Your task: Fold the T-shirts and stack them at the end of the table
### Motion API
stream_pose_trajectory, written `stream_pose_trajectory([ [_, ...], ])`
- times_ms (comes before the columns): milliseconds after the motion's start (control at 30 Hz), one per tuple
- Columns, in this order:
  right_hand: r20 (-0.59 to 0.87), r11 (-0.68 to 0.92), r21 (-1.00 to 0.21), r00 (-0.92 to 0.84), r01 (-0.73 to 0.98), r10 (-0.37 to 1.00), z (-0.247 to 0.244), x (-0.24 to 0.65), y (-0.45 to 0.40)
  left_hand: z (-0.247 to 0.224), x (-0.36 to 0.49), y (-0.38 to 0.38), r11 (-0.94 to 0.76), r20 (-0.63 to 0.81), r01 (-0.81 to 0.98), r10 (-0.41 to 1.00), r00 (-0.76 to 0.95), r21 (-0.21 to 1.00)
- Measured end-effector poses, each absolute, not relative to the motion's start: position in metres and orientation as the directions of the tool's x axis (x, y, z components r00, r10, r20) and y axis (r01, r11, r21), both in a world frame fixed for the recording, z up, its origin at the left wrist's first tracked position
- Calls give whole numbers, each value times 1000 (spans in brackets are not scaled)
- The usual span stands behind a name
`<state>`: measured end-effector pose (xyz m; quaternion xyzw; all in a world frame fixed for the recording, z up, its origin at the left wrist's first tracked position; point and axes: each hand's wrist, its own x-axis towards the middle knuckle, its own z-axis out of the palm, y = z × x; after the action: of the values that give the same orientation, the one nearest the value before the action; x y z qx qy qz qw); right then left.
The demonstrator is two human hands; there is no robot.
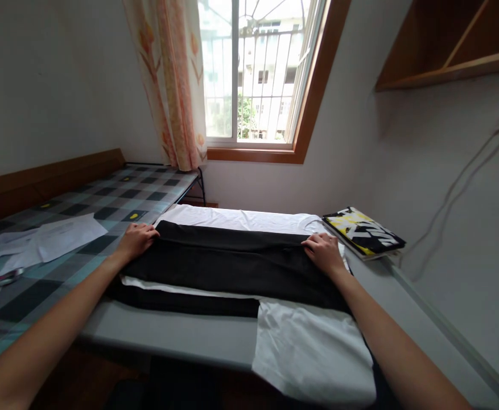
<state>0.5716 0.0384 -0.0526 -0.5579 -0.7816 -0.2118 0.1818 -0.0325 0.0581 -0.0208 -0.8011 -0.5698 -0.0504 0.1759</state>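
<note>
A black-and-white shirt [232, 265] lies spread on the grey table, its black part turned over in a long flat band. My left hand [137, 239] is closed on the band's far left corner, fingertips pinching the cloth. At the far right corner, my right hand [324, 252] grips the same black edge between thumb and fingers. White cloth [240, 218] shows beyond the band, up to the table's far side. Toward me, a white sleeve [313, 347] hangs over the front edge. A thin white strip and more black cloth show under the band.
A book with a black, white and yellow cover [364, 230] lies at the table's right, by the wall. On the left stands a bed with a checked mattress [147, 185], bearing loose papers [57, 239]. A curtain [176, 85] hangs beside the barred window.
</note>
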Motion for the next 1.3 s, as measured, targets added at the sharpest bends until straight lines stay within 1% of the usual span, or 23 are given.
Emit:
stream_pose_trajectory([
  [100,537,264,115,-284,958,794,-52,570,38,-15,-22,55,-216,304,944,908,288,-249],
  [200,515,271,118,-292,955,805,-54,568,37,-12,-1,52,-196,271,942,924,271,-272],
  [333,493,276,112,-295,955,819,-53,564,36,-12,37,52,-284,218,917,911,350,-281],
  [467,483,266,87,-274,960,831,-52,567,36,-12,80,56,-408,189,884,872,451,-228],
  [600,468,241,17,-221,970,856,-54,581,39,-12,122,56,-503,195,838,818,541,-212],
  [700,452,250,-49,-202,967,869,-57,590,40,-15,152,51,-526,211,819,794,570,-230],
  [833,455,254,-57,-202,965,868,-59,593,41,-25,184,44,-546,277,801,752,598,-246],
  [1000,502,238,-43,-185,970,845,-56,588,38,-37,195,45,-560,371,806,719,588,-191],
  [1133,566,237,-103,-139,966,813,-48,593,36,-38,188,44,-590,426,801,703,570,-98],
  [1200,555,271,-110,-167,956,815,-46,597,35,-38,183,42,-647,397,758,675,621,-86],
  [1300,473,311,-93,-233,946,850,-47,600,33,-38,176,41,-729,316,677,623,716,-99],
])
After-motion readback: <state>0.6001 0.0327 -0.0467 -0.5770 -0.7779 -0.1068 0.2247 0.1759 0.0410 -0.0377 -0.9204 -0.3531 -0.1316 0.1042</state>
